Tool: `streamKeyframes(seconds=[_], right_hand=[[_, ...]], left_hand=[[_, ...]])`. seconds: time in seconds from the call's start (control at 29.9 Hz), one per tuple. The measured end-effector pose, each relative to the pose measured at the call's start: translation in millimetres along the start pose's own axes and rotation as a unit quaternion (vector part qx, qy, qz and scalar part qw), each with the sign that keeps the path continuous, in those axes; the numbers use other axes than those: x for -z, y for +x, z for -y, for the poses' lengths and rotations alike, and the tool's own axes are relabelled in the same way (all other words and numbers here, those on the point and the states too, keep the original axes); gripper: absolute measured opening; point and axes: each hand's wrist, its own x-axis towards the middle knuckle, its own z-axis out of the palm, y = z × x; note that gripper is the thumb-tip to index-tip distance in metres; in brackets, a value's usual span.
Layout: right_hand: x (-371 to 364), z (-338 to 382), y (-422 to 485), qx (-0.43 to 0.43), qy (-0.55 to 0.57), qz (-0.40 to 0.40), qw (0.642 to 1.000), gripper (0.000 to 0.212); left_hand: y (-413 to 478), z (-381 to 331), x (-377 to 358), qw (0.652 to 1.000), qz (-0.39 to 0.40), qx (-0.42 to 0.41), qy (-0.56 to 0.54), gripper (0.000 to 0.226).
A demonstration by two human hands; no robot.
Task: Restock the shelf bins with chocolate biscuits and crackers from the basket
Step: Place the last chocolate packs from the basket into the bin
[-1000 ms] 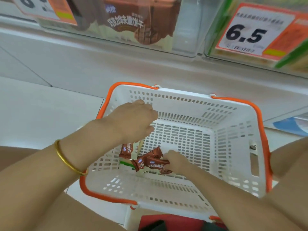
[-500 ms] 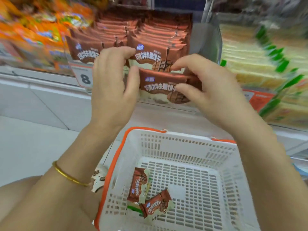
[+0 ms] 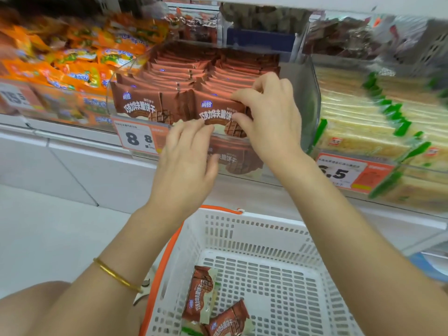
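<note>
**Front pack not yet seated: it could tip out over the bin's front edge**

Your right hand (image 3: 271,117) has the pack (image 3: 215,110) pinched, thumb under its lower right edge and fingers curled over the top; your left hand (image 3: 186,156) is slack, fingers loosely straight, tips at the pack's lower left corner and gripping nothing; the pack stands upright at the front edge of the bin (image 3: 308,98), at the head of the right-hand row, against the clear front wall.

The row behind looks tightly packed; if you let go before the pack is pushed down behind the front wall, I judge the row could spring it forward over the edge, to land in the basket (image 3: 266,220) or miss its rim and hit the floor; wedge it in too hard and you may crush the biscuits or buckle the neighbour at the head of the left row; a careless sweep of the left hand could knock the price tag (image 3: 138,137) clipped at the bin's front left corner.

Two spare packs (image 3: 201,292) lie in the basket's near left corner, with something green-edged under them, perhaps crackers, too hidden to say; if it is, it belongs in the cracker bin (image 3: 363,132) to the right, not here; grabbing by colour alone in a hurry is what would misfile it.
</note>
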Motion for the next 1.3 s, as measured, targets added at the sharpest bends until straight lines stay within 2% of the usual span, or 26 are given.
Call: streamKeyframes(seconds=[0.37, 0.53, 0.63, 0.7, 0.77, 0.8, 0.84, 0.9, 0.97, 1.04, 1.1, 1.2, 1.3], right_hand=[[-2, -2, -4, 0.010, 0.006, -0.039, 0.999, 0.029], [4, -5, -16, 0.023, 0.044, -0.114, 0.992, 0.045], [14, -5, -45, 0.036, 0.119, -0.186, 0.975, 0.031], [2, -3, -82, 0.034, 0.198, -0.175, 0.964, 0.022], [-30, -5, -122, -0.001, 0.213, -0.079, 0.974, 0.021], [-54, -12, -143, -0.033, 0.207, 0.024, 0.977, 0.023], [-80, -19, -165, -0.072, 0.196, 0.153, 0.966, 0.025], [-129, -36, -215, -0.117, 0.156, 0.404, 0.894, 0.032], [-164, -46, -262, -0.101, 0.127, 0.565, 0.809, 0.041], [-184, -48, -294, -0.069, 0.111, 0.635, 0.761, 0.050], [-198, -46, -315, -0.022, 0.091, 0.665, 0.741, 0.060], [-211, -41, -340, 0.049, 0.038, 0.685, 0.726, 0.075], [-212, -32, -360, 0.089, -0.029, 0.676, 0.731, 0.076]], left_hand=[[-1, 5, 4, 0.999, 0.028, -0.013, -0.011, 0.053], [-7, -5, 10, 0.999, -0.027, -0.015, -0.020, 0.045], [-17, -12, 13, 0.998, -0.045, -0.026, -0.019, 0.035], [-28, -12, 7, 0.999, 0.005, -0.035, -0.004, 0.031], [-38, -13, -1, 0.992, 0.124, -0.031, 0.023, 0.030], [-44, -13, -6, 0.979, 0.197, -0.024, 0.039, 0.031], [-50, -12, -11, 0.961, 0.268, -0.021, 0.060, 0.033], [-62, -10, -22, 0.922, 0.371, -0.034, 0.102, 0.037], [-73, -9, -31, 0.894, 0.427, -0.059, 0.121, 0.038], [-82, -8, -39, 0.878, 0.456, -0.075, 0.126, 0.037], [-87, -6, -44, 0.868, 0.472, -0.088, 0.129, 0.037], [-92, -2, -49, 0.857, 0.489, -0.097, 0.132, 0.036], [-92, 0, -51, 0.857, 0.489, -0.100, 0.132, 0.036]])
